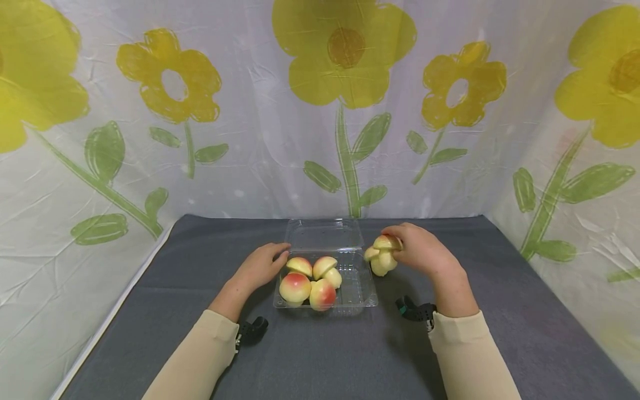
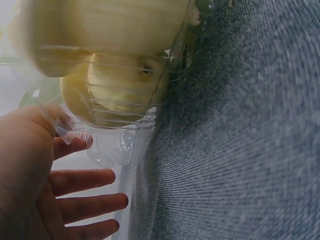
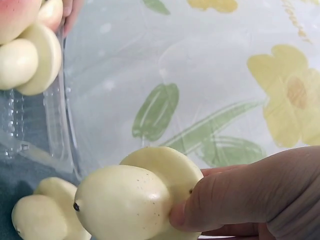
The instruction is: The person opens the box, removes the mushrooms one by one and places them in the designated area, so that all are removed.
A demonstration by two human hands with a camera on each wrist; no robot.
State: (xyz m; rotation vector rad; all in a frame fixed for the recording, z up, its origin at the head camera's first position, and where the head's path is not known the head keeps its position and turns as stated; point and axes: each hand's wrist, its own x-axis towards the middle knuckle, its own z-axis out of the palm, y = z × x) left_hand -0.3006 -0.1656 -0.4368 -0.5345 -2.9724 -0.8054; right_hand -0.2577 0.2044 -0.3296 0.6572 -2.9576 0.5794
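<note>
My mushrooms [image 1: 295,288] look smooth and faintly glossy, my clamshell box [image 1: 358,280] clear, shiny plastic, the tablecloth [image 1: 325,355] matt, rough-woven cloth.

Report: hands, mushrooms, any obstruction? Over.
Right hand gripping one mushroom, right of clear container. Left hand at container's left side, fingers extended. Second mushroom beside container. Lid open, no obstruction seen.

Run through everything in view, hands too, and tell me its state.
Box: open, partly filled.
Lid: swung back, open.
Four mushrooms: inside the box.
Held mushroom: gripped, outside the box.
Loose mushroom: beside the box, unheld.
Left hand: fingers extended, by the box.
Right hand: pinching the held mushroom.
Cloth: spread flat.
Backdrop: hanging, creased.
</note>
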